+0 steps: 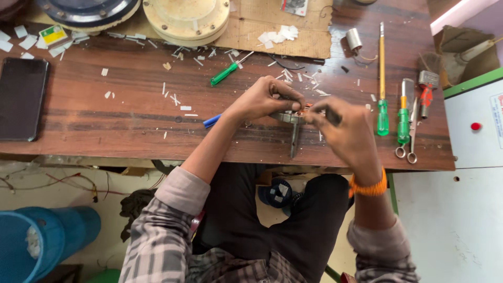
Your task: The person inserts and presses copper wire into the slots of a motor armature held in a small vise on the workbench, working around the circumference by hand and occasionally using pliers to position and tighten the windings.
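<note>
**Two hands meet over a small metal part at a cluttered workbench**

Dark wood makes up the bench (131,120), strewn with white paper scraps and hand tools. Seen from the head camera, the person's left hand (264,98) curls over a small round metal part with copper windings (291,116), fingers pressed together on its top edge. The right hand (343,128) closes in from the other side, fingertips pinching at the same part, with a dark slim object gripped against the palm; what it is cannot be told. The part sits near the front edge of the bench, between both hands, and a thin metal shaft (294,140) hangs down from it. An orange band (370,187) circles the right wrist.

Just left of the hands lies a blue pen (211,121), and farther back a green-handled screwdriver (224,74). Two more green screwdrivers (392,112) and scissors (411,141) lie to the right. A black phone (21,98) rests at the far left.
</note>
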